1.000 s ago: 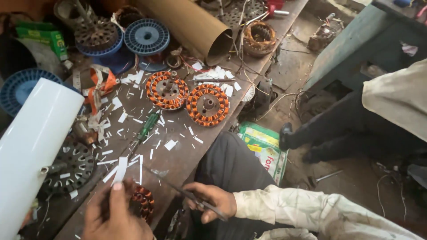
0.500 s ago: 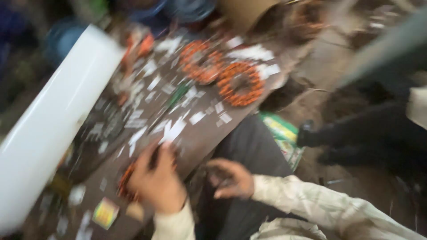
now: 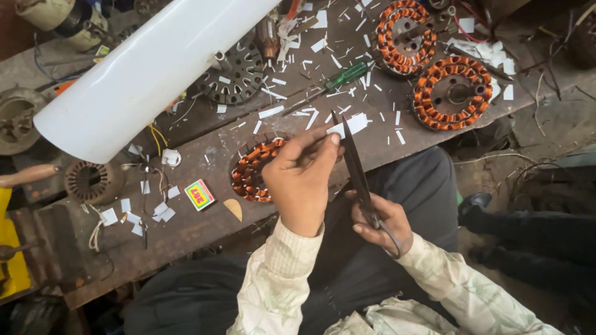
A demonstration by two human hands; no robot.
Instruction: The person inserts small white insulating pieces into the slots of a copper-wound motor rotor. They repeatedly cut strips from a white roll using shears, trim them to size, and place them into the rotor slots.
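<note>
My left hand pinches a small white paper strip above the bench edge. My right hand grips the handles of dark scissors, whose blades point up at the strip. Under my left hand lies a copper-wound stator, partly hidden by the hand. Two more copper-wound stators lie at the far right of the bench.
A large white roll lies across the brown bench. A green-handled screwdriver, a small matchbox, a bare steel stator and many white paper scraps are scattered about. Another person's dark shoes stand at right.
The view swung left and closer. My left hand rose from the stator holding a paper strip, and my right hand brought the scissors up to it.
</note>
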